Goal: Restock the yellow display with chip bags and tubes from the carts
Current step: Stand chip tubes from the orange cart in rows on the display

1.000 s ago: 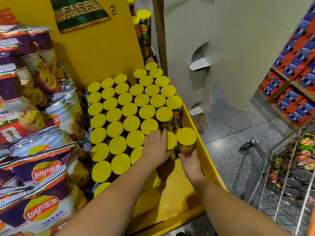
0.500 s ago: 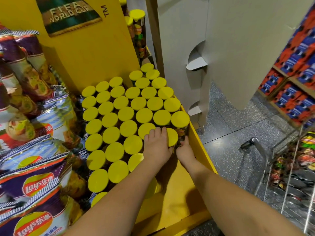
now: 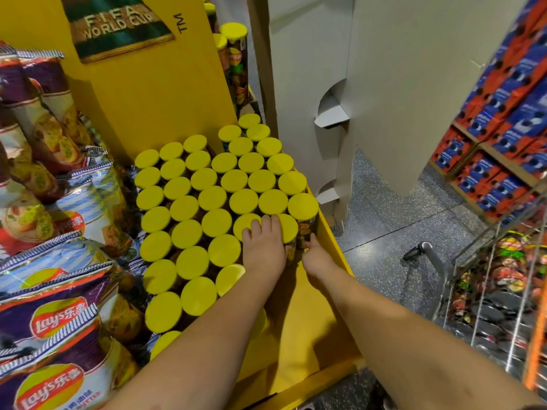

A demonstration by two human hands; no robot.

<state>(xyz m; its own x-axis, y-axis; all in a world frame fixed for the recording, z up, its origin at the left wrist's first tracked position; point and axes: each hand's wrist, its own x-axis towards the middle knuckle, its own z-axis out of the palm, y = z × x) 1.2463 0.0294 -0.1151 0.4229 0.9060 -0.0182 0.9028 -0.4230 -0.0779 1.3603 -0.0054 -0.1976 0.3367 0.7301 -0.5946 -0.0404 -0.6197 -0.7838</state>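
The chip tubes [image 3: 213,199] stand upright in close rows on the tray of the yellow display [image 3: 305,327], their yellow lids forming a nearly unbroken surface from the back panel to the front right corner. The left hand [image 3: 265,247] lies palm down across the lids at the front edge of the block, fingers straight and together, pressing on the tops without curling round anything. The forearm reaches in from the lower left, passing over the nearer tubes. The right hand [image 3: 315,257] is lower, beside the right wall of the tray, with its fingertips touching the side of the corner tube [image 3: 303,213]; its fingers are hidden against the tube, so I cannot tell whether they grip it or only push. The right forearm comes in from the lower right.

To the left of the tubes, purple Lay's chip bags [image 3: 56,321] are stacked against the display. A wire cart [image 3: 488,291] holding packaged goods stands on the speckled floor at right, near shelves of red and blue boxes [image 3: 503,143].
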